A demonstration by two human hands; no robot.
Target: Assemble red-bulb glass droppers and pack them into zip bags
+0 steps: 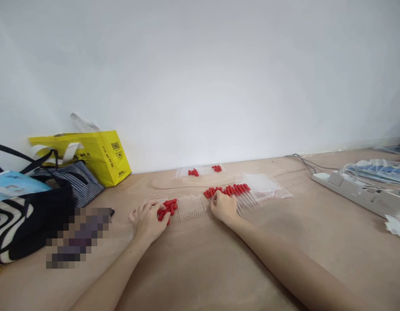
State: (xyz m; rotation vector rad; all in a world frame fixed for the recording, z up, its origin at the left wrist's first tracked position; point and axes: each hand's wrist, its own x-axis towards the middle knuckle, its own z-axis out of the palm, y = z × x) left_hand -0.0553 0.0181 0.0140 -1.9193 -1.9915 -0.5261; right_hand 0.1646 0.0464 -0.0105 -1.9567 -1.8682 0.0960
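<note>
My left hand [148, 221] rests with its fingers apart at the left side of a small heap of red bulbs [170, 206]. Right of the heap lies a row of thin clear tubes [191, 206]. My right hand [224, 206] is over a row of red-capped tubes [247, 196], its fingers bent together at the caps. Whatever those fingers pinch is hidden. More red caps show on both sides of this hand.
Clear plastic bags [263, 185] lie behind on the right, and a bag with red pieces [203, 172] near the wall. A yellow bag [114, 157] and a black bag [54, 209] stand left. A power strip [352, 190] with cables is at right.
</note>
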